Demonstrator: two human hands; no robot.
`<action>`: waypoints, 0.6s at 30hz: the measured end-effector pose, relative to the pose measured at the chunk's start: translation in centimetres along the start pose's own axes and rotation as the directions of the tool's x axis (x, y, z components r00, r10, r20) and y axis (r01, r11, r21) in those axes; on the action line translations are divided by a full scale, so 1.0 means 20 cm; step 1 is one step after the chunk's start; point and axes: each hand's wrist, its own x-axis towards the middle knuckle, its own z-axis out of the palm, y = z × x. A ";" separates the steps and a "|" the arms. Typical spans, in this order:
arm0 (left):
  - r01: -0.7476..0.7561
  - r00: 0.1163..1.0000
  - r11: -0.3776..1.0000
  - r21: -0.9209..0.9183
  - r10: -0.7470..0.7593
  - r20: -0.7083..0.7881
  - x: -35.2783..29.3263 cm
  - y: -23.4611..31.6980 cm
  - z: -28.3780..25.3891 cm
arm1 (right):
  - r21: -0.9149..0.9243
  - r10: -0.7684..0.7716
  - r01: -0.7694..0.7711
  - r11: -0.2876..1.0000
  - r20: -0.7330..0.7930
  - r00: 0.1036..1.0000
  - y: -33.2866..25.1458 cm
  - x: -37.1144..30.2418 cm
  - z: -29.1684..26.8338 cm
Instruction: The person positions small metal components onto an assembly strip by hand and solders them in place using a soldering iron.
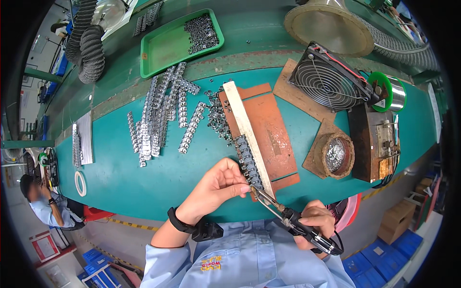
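Note:
My right hand (317, 222) grips a black-handled soldering iron (284, 213) with a thin metal tube along its shaft. Its tip points up and left, at the near end of a row of small dark and metal parts (248, 162). That row lies along the left side of a pale wooden bar (242, 115), which rests on a reddish-brown board (274, 139). My left hand (215, 186) is closed, thumb and forefinger pinched together beside the iron's tip. Whatever sits between those fingertips is too small to make out.
Loose small metal parts (218, 120) are scattered left of the board, near several finished-looking strips (156, 115). A green tray (163, 50) stands behind. On the right are a fan (329, 79), a solder spool (396, 93), a round pot (338, 156) and a metal box (362, 144).

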 end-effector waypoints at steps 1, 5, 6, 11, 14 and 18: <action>-0.001 1.000 1.000 -0.001 0.001 0.000 0.00 0.00 0.00 | -0.001 -0.003 0.003 1.000 0.006 1.000 0.00 0.00 0.00; -0.011 1.000 1.000 -0.001 0.011 0.005 0.00 0.00 0.00 | 0.009 -0.014 0.014 1.000 -0.013 1.000 0.00 0.01 0.00; -0.014 1.000 1.000 -0.001 0.014 0.008 0.00 0.00 0.00 | 0.021 -0.016 0.017 1.000 -0.045 0.999 0.00 0.01 0.00; -0.010 1.000 1.000 0.006 0.010 0.003 0.00 0.00 0.00 | 0.022 -0.010 0.011 1.000 -0.048 0.999 -0.01 0.01 -0.01; -0.001 1.000 1.000 0.010 0.000 0.014 0.00 0.00 -0.01 | 0.025 -0.001 0.003 1.000 -0.050 0.999 -0.01 0.00 0.00; -0.002 1.000 1.000 0.005 0.002 0.025 0.01 0.00 -0.01 | 0.023 -0.007 0.009 1.000 -0.057 0.998 -0.01 0.00 0.00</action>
